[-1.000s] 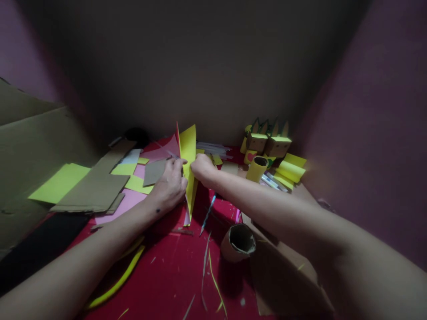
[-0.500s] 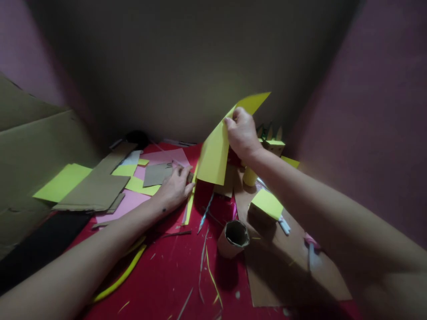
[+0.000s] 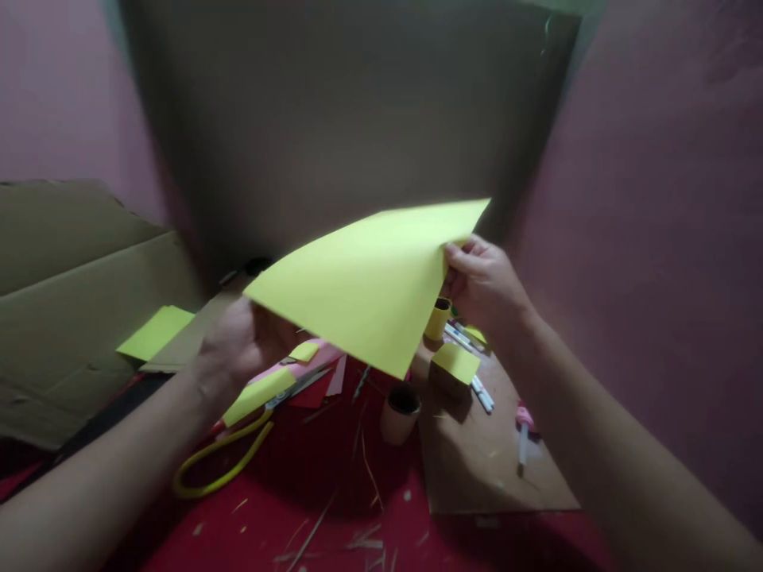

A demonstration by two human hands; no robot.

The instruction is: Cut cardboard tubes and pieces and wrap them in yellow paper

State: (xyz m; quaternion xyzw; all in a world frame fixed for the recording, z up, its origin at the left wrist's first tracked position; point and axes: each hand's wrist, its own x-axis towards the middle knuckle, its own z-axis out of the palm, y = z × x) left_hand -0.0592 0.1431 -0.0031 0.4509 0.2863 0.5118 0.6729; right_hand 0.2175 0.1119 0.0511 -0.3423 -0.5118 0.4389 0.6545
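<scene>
Your two hands have a yellow sheet of paper [image 3: 363, 286] up off the worktop [image 3: 256, 524], so that it spans the gap between them. It bows along its length, its far right corner pointing up and away from you and its near corner hanging lowest, between your forearms. Your right hand [image 3: 492, 286] is closed in a pinch on the sheet's right edge, thumb on the upper face and fingers beneath, and the paper dents where you press it. Your left hand [image 3: 235, 338] is at the sheet's left corner, partly under it; the paper and the dim light cover its fingers, so you cannot tell from this view how far they are open or whether they grip.

Below your left wrist lie the yellow-handled scissors [image 3: 267, 414], beside a yellow paper strip [image 3: 259, 396]. Under the sheet's near corner stands a cardboard tube [image 3: 395, 427], open end up, with the tip of a blue pencil [image 3: 361, 383] showing near it. To the right of that, a small box with a yellow top [image 3: 456, 364] rests on a flat cardboard sheet [image 3: 477, 488], next to white markers [image 3: 482, 393]. A yellow tube [image 3: 438, 322] stands behind the box, just below your right hand
</scene>
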